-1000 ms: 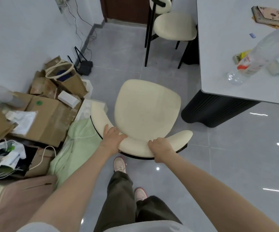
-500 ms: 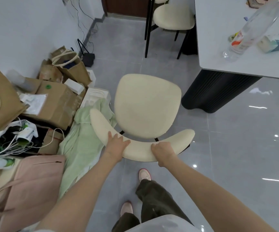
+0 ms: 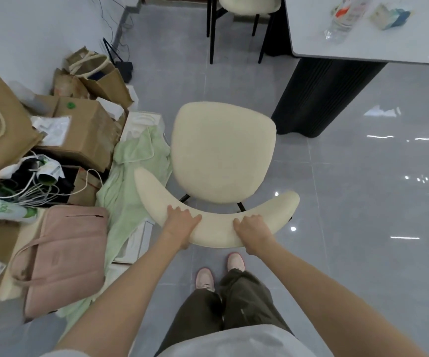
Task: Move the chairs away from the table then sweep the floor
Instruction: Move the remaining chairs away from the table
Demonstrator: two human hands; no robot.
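I see a cream chair [image 3: 222, 153] on the gray floor [image 3: 362, 228], near the dark round leg of the table [image 3: 362, 51] but not touching it. My left hand [image 3: 181, 224] is wrapped around the curved back of the chair, with the fingers over the top and the thumb on the inner side. My right hand [image 3: 253, 231] grips the same curved back, a bit to the right, fingers curled over the top. A second chair [image 3: 249, 2] stands at the far end, tucked close to the table. On the left lies a heap of things: a green cloth [image 3: 130, 181] touching the chair's back, a pink bag [image 3: 66, 256], brown boxes [image 3: 84, 130] and paper bags [image 3: 100, 78]. A clear bottle [image 3: 344, 19] lies on the table. My two pink shoes [image 3: 205, 278] stand just behind the chair.
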